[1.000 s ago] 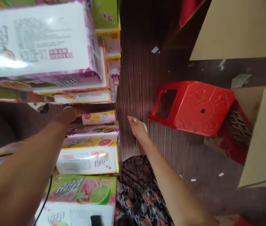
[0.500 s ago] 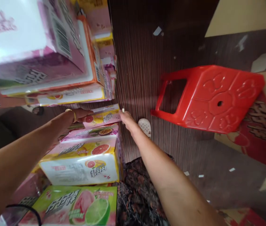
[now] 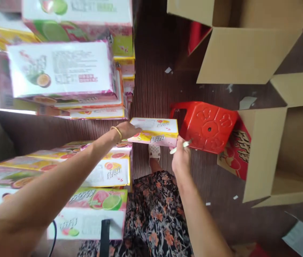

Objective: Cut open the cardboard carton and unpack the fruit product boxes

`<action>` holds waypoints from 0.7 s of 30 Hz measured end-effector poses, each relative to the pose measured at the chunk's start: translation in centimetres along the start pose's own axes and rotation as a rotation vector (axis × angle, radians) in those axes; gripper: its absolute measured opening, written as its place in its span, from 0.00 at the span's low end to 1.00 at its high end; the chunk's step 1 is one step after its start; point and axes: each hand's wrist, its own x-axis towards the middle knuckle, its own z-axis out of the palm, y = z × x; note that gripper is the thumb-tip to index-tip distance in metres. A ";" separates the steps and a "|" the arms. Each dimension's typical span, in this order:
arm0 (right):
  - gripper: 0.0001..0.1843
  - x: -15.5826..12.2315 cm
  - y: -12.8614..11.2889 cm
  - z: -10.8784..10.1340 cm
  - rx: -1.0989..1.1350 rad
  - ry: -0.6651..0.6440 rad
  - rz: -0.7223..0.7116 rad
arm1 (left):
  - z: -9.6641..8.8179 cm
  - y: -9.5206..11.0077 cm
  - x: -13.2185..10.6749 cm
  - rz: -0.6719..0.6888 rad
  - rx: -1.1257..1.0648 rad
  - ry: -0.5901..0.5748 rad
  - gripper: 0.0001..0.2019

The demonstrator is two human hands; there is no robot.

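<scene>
Between my hands is a white, yellow and pink carton (image 3: 155, 125) printed with grapefruit, raised above the floor. My left hand (image 3: 126, 130), with a gold bangle at the wrist, grips its left end. At its lower right corner, my right hand (image 3: 182, 157) is closed on the carton and also keeps a slim white tool (image 3: 177, 147) in its fingers; whether it is a cutter I cannot tell. Below my left forearm lie similar stacked cartons (image 3: 116, 173), with a lime-printed carton (image 3: 95, 225) nearest me. A stack with a passion-fruit carton (image 3: 65, 67) rises at upper left.
A red plastic stool (image 3: 207, 125) stands just right of the carton. Open cardboard boxes with raised flaps (image 3: 250, 53) fill the upper right and right side. A red printed cardboard piece (image 3: 238, 153) and paper scraps lie on the dark floor (image 3: 151, 85). A white clog (image 3: 154, 151) shows below.
Both hands have brought the grapefruit carton out from between the stacks, rightward over the floor. The view has shifted, showing the open cardboard boxes and the tool in my right hand.
</scene>
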 end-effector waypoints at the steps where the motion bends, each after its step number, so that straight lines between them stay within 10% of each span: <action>1: 0.30 -0.7 -0.8 -0.7 0.021 0.009 -0.046 | -0.3 1.1 -1.2 0.016 0.036 -0.008 0.18; 6: 0.18 -7.6 -4.6 -3.7 0.190 0.009 -0.257 | -2.9 2.8 -11.6 0.176 0.088 0.277 0.20; 12: 0.16 -19.3 -1.8 -4.7 0.080 -0.287 -0.223 | -0.4 -5.6 -26.7 0.054 0.101 0.857 0.15; 17: 0.22 -22.9 2.7 -3.4 -0.199 -0.506 -0.164 | 6.1 -13.2 -29.5 0.020 0.076 0.771 0.12; 21: 0.22 -21.5 1.7 -3.4 -0.341 -0.441 -0.388 | 9.8 -13.8 -30.0 -0.001 0.098 0.867 0.12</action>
